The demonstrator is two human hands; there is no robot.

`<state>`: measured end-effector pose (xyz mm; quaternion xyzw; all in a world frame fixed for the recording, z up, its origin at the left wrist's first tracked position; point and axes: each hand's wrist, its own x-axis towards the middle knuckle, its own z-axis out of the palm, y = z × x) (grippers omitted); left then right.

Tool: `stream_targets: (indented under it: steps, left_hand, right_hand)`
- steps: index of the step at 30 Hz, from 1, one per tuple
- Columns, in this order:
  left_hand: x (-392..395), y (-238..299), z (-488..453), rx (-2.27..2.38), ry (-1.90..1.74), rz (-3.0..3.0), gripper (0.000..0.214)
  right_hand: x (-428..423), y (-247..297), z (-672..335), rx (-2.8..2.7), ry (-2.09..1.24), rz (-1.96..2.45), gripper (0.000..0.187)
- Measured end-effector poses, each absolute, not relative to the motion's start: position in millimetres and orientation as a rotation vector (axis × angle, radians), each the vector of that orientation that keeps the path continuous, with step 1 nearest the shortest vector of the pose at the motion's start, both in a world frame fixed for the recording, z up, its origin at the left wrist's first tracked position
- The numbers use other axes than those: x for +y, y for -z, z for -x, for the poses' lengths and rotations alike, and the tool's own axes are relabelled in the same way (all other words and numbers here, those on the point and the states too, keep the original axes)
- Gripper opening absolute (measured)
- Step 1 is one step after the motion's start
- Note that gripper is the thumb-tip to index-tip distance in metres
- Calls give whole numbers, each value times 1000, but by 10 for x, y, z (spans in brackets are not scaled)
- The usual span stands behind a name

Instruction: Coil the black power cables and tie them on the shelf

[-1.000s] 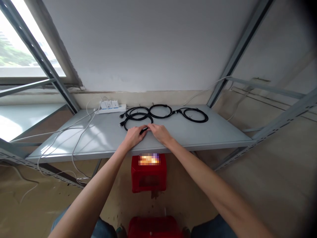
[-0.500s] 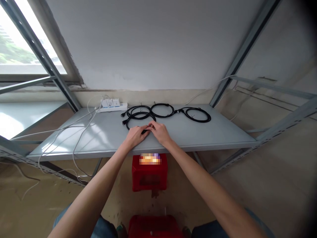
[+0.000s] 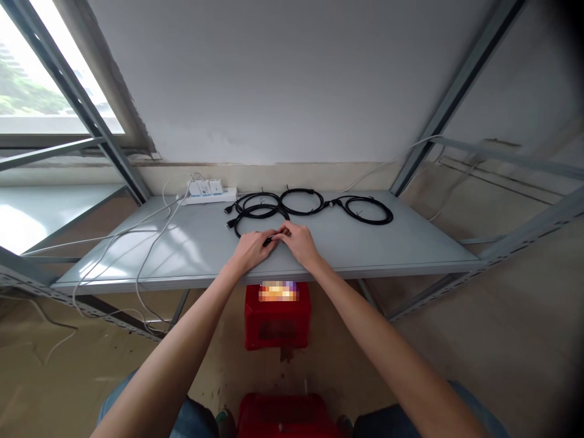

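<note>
My left hand [image 3: 250, 249] and my right hand [image 3: 298, 241] meet on the grey shelf [image 3: 191, 249], fingers pinched on the near edge of a coiled black cable [image 3: 258, 213]. That coil lies just beyond my fingertips. Behind it sit three more black coils: one [image 3: 255, 199] partly overlapping it, one [image 3: 301, 201] in the middle, one [image 3: 368, 210] further right.
A white power strip [image 3: 210, 193] with plugs lies at the back left, its white cords [image 3: 141, 243] trailing over the shelf and off the front edge. Slanted metal braces [image 3: 438, 97] frame both sides. A red crate [image 3: 276, 316] stands below the shelf, another near my knees.
Both hands stay on the near cable coil; the fingers have shifted slightly right and closer together. The view has drifted a little.
</note>
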<state>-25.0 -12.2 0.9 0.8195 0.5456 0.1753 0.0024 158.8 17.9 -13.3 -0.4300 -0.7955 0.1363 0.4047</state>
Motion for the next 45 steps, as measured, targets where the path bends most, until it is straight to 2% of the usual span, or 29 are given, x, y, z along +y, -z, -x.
stream_targets:
  steps: [11, 18, 24, 45]
  left_hand:
    - [-117, -3, 241, 1713, -593, -2567, 37]
    - [-128, -15, 234, 1713, -572, -2563, 38]
    - [-137, -20, 229, 1712, -551, -2561, 35]
    - [-122, 8, 260, 1641, -520, -2630, 44]
  right_hand:
    - [192, 114, -1602, -1963, -528, 898, 5]
    - [207, 154, -1606, -1997, -379, 1009, 19]
    - [202, 149, -1607, -2016, -364, 1087, 21]
    - [123, 111, -1664, -2237, -314, 1067, 11]
